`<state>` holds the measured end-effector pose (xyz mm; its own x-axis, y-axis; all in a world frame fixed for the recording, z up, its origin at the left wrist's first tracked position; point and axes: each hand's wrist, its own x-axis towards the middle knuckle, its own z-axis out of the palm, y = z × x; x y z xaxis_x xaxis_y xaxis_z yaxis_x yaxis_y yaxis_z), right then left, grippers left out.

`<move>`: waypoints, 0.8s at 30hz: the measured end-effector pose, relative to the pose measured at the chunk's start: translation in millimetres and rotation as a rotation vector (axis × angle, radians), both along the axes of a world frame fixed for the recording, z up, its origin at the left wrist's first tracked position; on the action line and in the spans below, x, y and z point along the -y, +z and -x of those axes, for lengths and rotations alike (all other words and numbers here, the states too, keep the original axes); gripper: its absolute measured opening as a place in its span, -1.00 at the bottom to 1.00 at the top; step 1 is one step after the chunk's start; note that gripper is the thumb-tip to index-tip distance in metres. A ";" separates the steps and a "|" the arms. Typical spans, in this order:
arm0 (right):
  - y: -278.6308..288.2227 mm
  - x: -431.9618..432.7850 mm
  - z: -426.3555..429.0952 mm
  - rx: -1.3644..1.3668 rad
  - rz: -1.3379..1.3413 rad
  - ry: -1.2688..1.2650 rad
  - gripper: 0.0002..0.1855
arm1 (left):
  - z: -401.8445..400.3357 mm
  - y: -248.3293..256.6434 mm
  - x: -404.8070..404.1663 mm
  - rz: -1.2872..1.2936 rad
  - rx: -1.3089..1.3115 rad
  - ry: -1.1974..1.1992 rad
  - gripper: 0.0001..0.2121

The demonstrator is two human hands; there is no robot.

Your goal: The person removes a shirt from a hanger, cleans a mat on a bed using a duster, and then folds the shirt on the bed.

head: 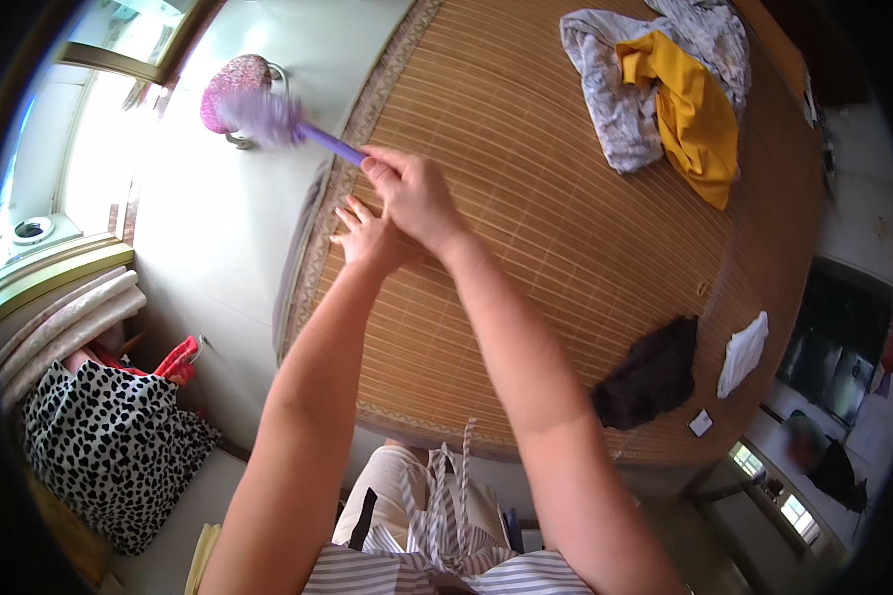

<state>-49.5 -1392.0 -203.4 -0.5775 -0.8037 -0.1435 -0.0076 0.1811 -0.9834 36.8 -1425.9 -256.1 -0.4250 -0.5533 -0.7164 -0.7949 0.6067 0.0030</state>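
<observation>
A purple-handled duster (331,143) is gripped in my right hand (417,193), its handle reaching up and left. The fluffy lilac head (264,119) is blurred and overlaps a pink, patterned round object (234,78) with a metal bracket on the white wall; whether they touch I cannot tell. My left hand (372,239) is spread with fingers apart near the border of a bamboo sleeping mat (521,297). It sits just below my right wrist and is partly hidden by it.
Grey patterned fabric (610,111) and a yellow cloth (696,119) lie on the mat's far side. Dark clothing (651,375), a white cloth (743,355) and a phone-like device (701,422) are at the right. A black-spotted cloth (111,439) and rolled material (74,320) stand at the left, below a window (82,163).
</observation>
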 end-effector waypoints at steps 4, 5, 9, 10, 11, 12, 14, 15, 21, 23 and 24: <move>-12.7 -80.5 -33.9 0.283 0.211 -0.404 -0.69 | -4.7 -3.3 0.3 0.066 -0.024 -0.027 0.03; -26.9 -111.5 -38.3 0.242 0.179 -0.543 -0.70 | -8.1 -1.4 -1.8 0.083 -0.035 -0.036 0.02; -69.3 -248.9 -85.2 0.096 -0.041 -0.970 -0.72 | -44.2 -8.8 -23.3 0.183 -0.206 -0.081 -0.11; -75.1 -281.0 -106.8 0.151 -0.025 -0.990 -0.72 | -62.9 -17.9 -30.7 0.210 -0.242 -0.096 -0.19; -77.9 -310.7 -130.1 0.098 -0.080 -0.927 -0.74 | -77.7 -21.8 -40.1 0.239 -0.280 -0.114 -0.27; -75.8 -346.0 -153.6 0.033 -0.291 -0.750 -0.76 | -95.2 -16.1 -58.9 0.248 -0.265 -0.153 -0.39; -64.8 -391.1 -205.8 -0.088 -0.504 -0.622 -0.77 | -141.2 -11.0 -87.1 0.186 -0.261 -0.158 -0.39; -61.1 -414.9 -229.4 -0.104 -0.656 -0.507 -0.77 | -168.7 -11.1 -100.1 0.193 -0.247 -0.202 -0.36; -51.2 -498.3 -354.3 -0.016 -1.007 -0.457 -0.69 | -350.1 -37.4 -158.2 -0.310 0.021 -0.172 -0.52; -70.9 -507.0 -381.2 -0.008 -1.011 -0.496 -0.67 | -410.0 -40.0 -146.5 -0.606 0.117 -0.302 -0.45; -73.3 -506.2 -385.4 0.011 -1.044 -0.514 -0.65 | -408.5 -14.9 -139.3 -0.635 0.224 -0.164 -0.45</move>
<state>335.8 -885.9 -276.7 -0.7953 0.0364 -0.6051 0.3098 0.8824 -0.3540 445.3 -1286.6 -271.0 -0.2711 0.0611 -0.9606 -0.7160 0.6542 0.2437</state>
